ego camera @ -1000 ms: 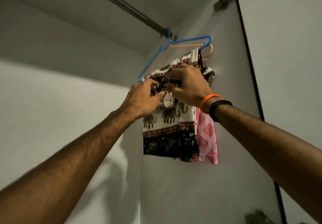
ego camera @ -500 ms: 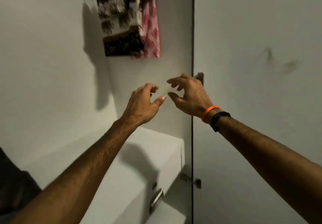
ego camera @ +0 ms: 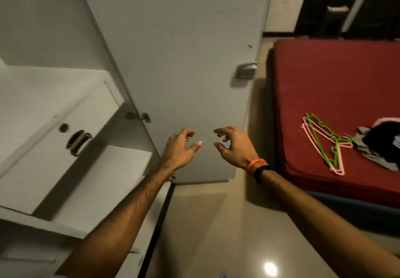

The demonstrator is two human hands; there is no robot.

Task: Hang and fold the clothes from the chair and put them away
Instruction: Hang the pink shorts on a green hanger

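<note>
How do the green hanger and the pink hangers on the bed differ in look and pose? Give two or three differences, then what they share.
The green hanger is bright green; the pink hangers are pale pink. The green hanger lies on top; the pink hangers lie under it, partly covered. There is one green hanger, but more than one pink outline shows. All lie flat, empty, on the red bed, beside a heap of clothes.

In front of me the grey wardrobe door stands open, a metal handle near its far edge and a hinge at its inner one; to my left is a white drawer with a ring pull below a keyhole. On my right lies a red mattress; the glossy beige floor carries a bright glare spot.
</note>
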